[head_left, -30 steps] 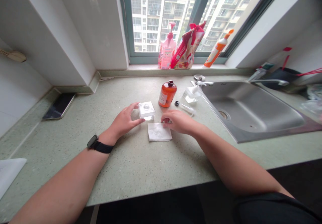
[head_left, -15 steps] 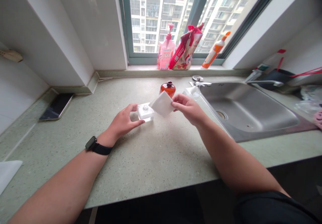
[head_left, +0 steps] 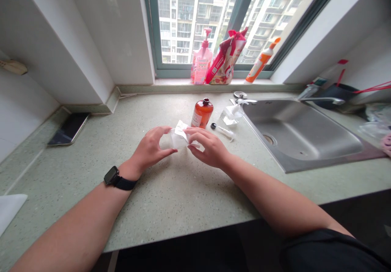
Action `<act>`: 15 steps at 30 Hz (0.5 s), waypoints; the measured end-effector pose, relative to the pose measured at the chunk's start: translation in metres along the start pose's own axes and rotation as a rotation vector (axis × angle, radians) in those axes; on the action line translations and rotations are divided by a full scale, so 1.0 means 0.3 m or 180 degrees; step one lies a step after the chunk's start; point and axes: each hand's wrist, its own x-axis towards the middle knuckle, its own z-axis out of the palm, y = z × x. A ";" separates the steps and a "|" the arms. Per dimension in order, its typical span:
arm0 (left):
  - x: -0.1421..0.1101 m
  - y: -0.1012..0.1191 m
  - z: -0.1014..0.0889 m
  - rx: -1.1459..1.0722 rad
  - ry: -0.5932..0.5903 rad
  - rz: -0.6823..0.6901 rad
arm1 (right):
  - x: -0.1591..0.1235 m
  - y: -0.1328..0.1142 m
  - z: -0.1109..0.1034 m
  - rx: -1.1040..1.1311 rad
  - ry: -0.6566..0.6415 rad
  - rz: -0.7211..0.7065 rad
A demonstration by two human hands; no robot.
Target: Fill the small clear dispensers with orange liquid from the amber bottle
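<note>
My left hand [head_left: 152,145] grips a clear, square-bodied bottle [head_left: 166,142] between thumb and fingers as it stands on the counter. A folded white tissue [head_left: 181,128] is in my right hand [head_left: 209,146], pressed over the top and right side of that bottle, so its neck is hidden. Just behind the hands stands an amber-orange bottle [head_left: 203,111] with an uncapped neck and a pale label. To its right lies a pump top with a black collar [head_left: 213,126] and a clear tube [head_left: 226,132].
A clear square dispenser with a white pump [head_left: 231,114] stands beside the steel sink [head_left: 317,133]. On the sill are a pink pump bottle [head_left: 201,64], a red and white bag [head_left: 224,62] and an orange bottle [head_left: 259,65]. A phone [head_left: 69,128] lies at left.
My right hand picked the folded tissue up off the counter, raised it and brought it left and down onto the clear bottle. My left hand has stayed at the bottle.
</note>
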 end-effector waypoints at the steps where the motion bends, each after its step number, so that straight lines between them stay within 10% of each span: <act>1: -0.001 -0.002 0.000 0.0004 0.0001 0.0019 | -0.001 0.005 0.000 0.0036 -0.0025 -0.0060; 15: -0.004 -0.012 0.001 0.0157 -0.0019 0.0311 | -0.003 0.026 -0.014 0.0066 -0.0077 -0.0276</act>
